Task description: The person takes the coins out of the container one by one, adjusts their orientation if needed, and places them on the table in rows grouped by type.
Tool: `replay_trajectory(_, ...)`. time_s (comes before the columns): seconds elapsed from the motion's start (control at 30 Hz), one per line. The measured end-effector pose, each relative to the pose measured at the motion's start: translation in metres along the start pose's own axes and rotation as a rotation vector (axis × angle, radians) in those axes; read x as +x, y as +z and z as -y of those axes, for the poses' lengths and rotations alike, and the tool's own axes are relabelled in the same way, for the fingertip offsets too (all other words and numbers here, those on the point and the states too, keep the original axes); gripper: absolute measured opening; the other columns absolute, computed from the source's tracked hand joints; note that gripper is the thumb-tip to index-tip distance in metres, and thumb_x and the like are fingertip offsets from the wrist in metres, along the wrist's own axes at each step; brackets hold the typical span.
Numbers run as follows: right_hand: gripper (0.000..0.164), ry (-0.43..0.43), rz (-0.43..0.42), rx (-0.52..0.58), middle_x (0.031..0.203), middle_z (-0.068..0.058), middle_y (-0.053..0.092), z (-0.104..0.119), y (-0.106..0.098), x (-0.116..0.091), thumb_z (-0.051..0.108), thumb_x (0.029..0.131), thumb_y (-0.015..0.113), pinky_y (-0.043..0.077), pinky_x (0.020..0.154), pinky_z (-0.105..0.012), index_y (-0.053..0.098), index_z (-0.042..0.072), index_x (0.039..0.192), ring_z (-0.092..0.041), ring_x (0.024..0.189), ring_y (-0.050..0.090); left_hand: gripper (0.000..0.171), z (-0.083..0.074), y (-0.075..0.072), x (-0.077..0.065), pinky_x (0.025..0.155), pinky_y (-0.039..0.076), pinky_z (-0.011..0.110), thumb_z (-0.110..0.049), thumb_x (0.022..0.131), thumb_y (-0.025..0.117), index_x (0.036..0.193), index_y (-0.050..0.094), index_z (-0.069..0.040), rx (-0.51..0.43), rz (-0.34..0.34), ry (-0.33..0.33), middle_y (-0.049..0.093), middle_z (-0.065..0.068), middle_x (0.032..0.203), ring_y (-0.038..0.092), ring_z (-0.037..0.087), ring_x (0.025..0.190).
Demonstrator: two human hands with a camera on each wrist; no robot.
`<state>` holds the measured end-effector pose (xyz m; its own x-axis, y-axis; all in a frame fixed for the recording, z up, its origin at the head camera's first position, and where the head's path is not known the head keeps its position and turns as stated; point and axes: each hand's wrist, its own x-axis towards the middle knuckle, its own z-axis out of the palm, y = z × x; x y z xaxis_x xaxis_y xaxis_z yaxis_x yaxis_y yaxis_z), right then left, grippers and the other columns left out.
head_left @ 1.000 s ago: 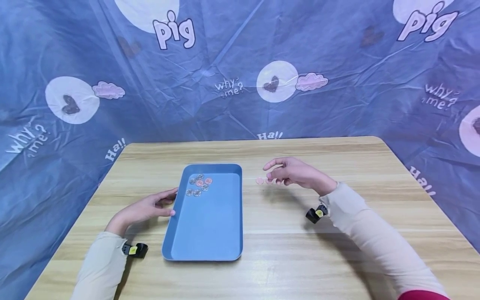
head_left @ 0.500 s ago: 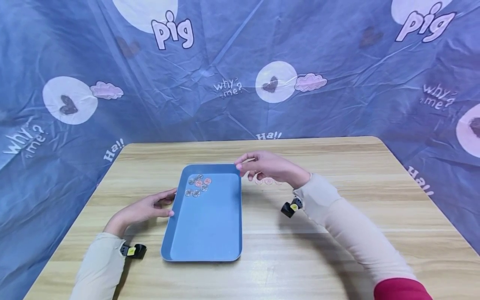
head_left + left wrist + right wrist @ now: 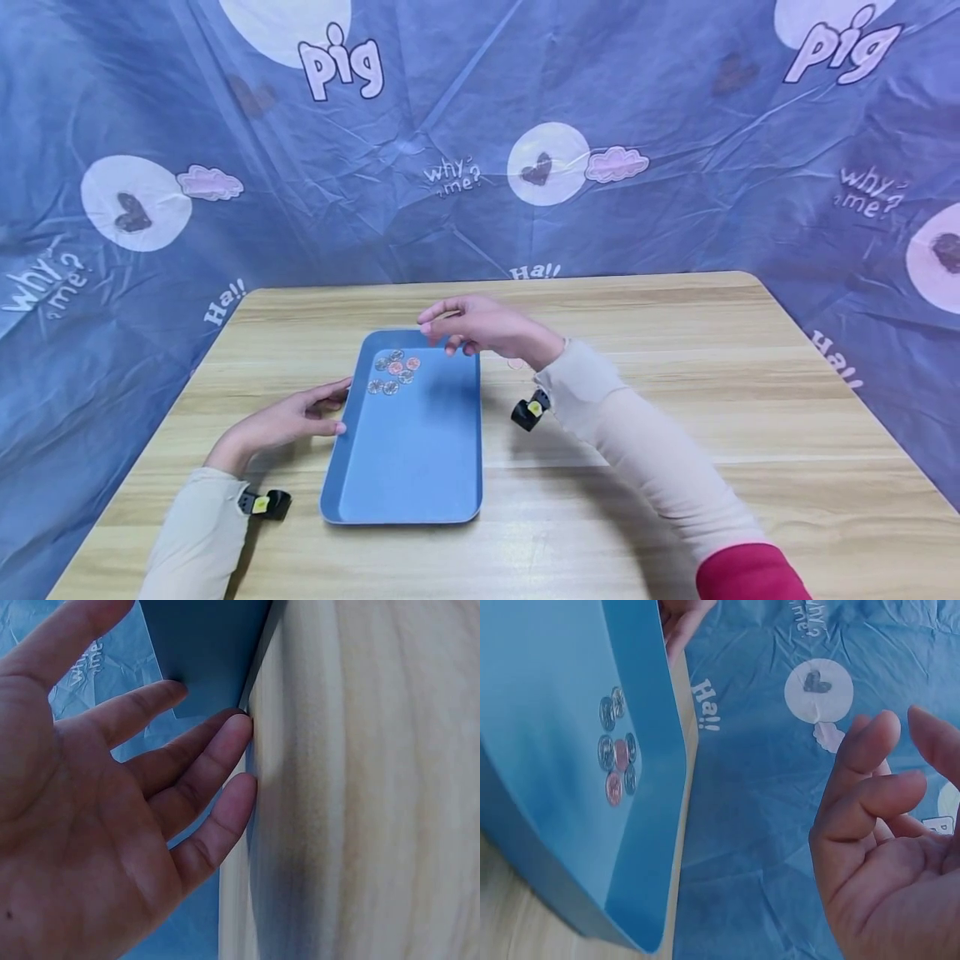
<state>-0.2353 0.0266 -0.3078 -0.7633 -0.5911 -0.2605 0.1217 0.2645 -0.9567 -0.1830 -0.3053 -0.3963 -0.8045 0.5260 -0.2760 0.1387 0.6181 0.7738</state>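
Note:
In the head view a blue rectangular tray (image 3: pixel 408 475) lies on the table, with several silver coins (image 3: pixel 391 387) and two copper-coloured coins (image 3: pixel 413 364) near its far left corner. My left hand (image 3: pixel 281 421) rests beside the tray's left wall, its fingers loosely extended and tips right at the wall. Over the tray's far right part, my right hand (image 3: pixel 483 327) hovers with thumb and index finger together. A reddish edge shows under those fingertips, a copper-coloured coin mostly hidden by them. In the right wrist view its other fingers (image 3: pixel 862 802) curl loosely.
On the wooden table (image 3: pixel 637 400), right of the tray, another copper-coloured coin (image 3: pixel 516 364) shows partly behind my right wrist. Black wrist cameras sit on both wrists. A blue printed cloth (image 3: pixel 337 225) hangs behind the table's far edge.
My right hand has moved left from beside the coins on the table to above the tray, carrying the copper-coloured coin. My left hand has stayed at the tray's wall.

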Motion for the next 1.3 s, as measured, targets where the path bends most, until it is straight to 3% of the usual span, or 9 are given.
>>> replay_trajectory(0.2, 0.035, 0.006, -0.003, 0.036, 0.102, -0.004, 0.066, -0.002, 0.014, 0.016, 0.022, 0.095, 0.061, 0.04, 0.054, -0.019, 0.057, 0.008, 0.127, -0.009, 0.064, 0.058, 0.08, 0.001, 0.0, 0.0, 0.103, 0.043, 0.037, -0.03, 0.092, 0.066, 0.154, 0.021, -0.007, 0.014, -0.004, 0.004, 0.037, 0.024, 0.15, 0.046, 0.04, 0.13)
replay_trajectory(0.47, 0.031, 0.015, -0.052, 0.08, 0.094, -0.003, 0.065, -0.014, 0.032, 0.04, 0.026, 0.099, 0.055, 0.04, 0.054, -0.019, 0.061, 0.008, 0.124, -0.008, 0.061, 0.059, 0.079, 0.001, 0.0, 0.001, 0.105, 0.041, 0.048, -0.03, 0.092, 0.065, 0.154, 0.022, -0.007, 0.008, 0.0, 0.007, 0.037, 0.024, 0.15, 0.046, 0.04, 0.13)
replay_trajectory(0.7, 0.037, 0.008, -0.064, 0.087, 0.116, -0.021, 0.065, -0.027, 0.046, 0.056, 0.029, 0.099, 0.055, 0.04, 0.054, -0.021, 0.06, 0.007, 0.128, -0.011, 0.066, 0.061, 0.078, 0.001, 0.0, 0.001, 0.104, 0.043, 0.041, -0.029, 0.093, 0.065, 0.154, 0.022, -0.007, 0.0, 0.005, 0.012, 0.036, 0.024, 0.15, 0.046, 0.04, 0.13)
replay_trajectory(0.93, 0.037, 0.008, -0.07, 0.12, 0.1, -0.013, 0.066, -0.043, 0.057, 0.071, 0.029, 0.099, 0.055, 0.037, 0.054, -0.023, 0.06, 0.005, 0.127, -0.011, 0.065, 0.058, 0.079, 0.0, -0.001, 0.0, 0.104, 0.041, 0.049, -0.029, 0.093, 0.064, 0.155, 0.02, -0.008, -0.011, 0.011, -0.007, 0.034, 0.024, 0.151, 0.043, 0.042, 0.132)
replay_trajectory(1.17, 0.03, 0.065, -0.099, 0.092, 0.107, -0.014, 0.068, -0.059, 0.063, 0.079, 0.024, 0.096, 0.06, 0.038, 0.051, -0.021, 0.065, 0.008, 0.12, -0.008, 0.059, 0.056, 0.08, 0.0, -0.001, 0.001, 0.106, 0.039, 0.055, -0.031, 0.093, 0.064, 0.155, 0.018, -0.011, -0.021, 0.022, -0.013, 0.029, 0.024, 0.155, 0.04, 0.042, 0.135)
replay_trajectory(1.3, 0.026, 0.058, -0.096, 0.061, 0.094, -0.009, 0.067, -0.066, 0.063, 0.079, 0.023, 0.094, 0.063, 0.037, 0.051, -0.023, 0.065, 0.01, 0.117, -0.011, 0.059, 0.054, 0.08, 0.001, -0.001, 0.001, 0.107, 0.039, 0.055, -0.031, 0.093, 0.064, 0.155, 0.018, -0.01, -0.018, 0.017, -0.014, 0.03, 0.024, 0.154, 0.041, 0.042, 0.134)
